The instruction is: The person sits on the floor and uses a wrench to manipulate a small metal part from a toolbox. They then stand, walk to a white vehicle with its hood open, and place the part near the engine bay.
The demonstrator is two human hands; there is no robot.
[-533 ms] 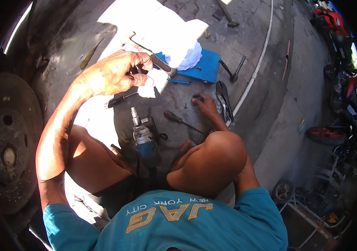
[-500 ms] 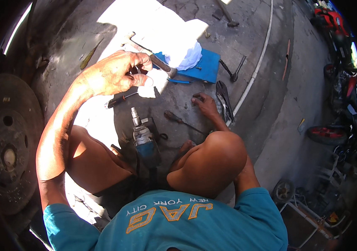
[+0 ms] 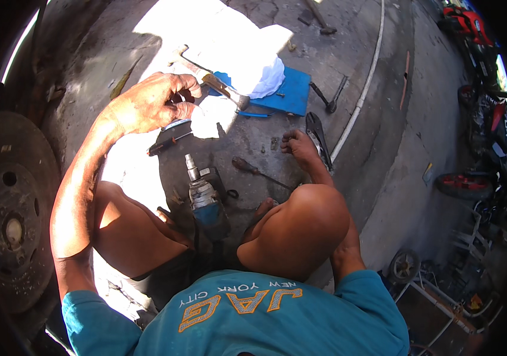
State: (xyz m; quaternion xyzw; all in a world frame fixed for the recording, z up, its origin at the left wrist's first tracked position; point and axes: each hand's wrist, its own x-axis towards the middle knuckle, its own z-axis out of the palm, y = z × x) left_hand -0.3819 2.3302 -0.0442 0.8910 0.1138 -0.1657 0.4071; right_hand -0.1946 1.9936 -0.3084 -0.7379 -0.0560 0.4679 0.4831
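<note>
"Where does the small metal piece (image 3: 275, 143) lie?"

"On the concrete floor (image 3: 247, 132), ahead and to the right of the power tool (image 3: 207, 199), just beside the fingers of the right hand (image 3: 301, 148). A bolt (image 3: 263, 149) lies near it, slightly closer to the power tool."

"And the hands?"

"The right hand, low to the power tool's right, has its fingers bent; whether they pinch anything, I cannot tell. The left hand (image 3: 155, 105), in bright sun ahead and left of the power tool, curls loosely, a gap between thumb and forefinger. A hammer (image 3: 211, 79) lies by its fingertips; contact cannot be made out."

"What surrounds them?"

"Pliers (image 3: 317, 132) beside the right hand, farther right of the power tool. A dark-handled screwdriver (image 3: 250, 168) lies nearer, just right of the power tool. Well ahead of it, a white bundle (image 3: 268, 80) rests on a blue board (image 3: 296, 92). Far to its left is a large steel wheel (image 3: 13, 234); far to its right, a red-rimmed wheel (image 3: 466, 186)."
</note>
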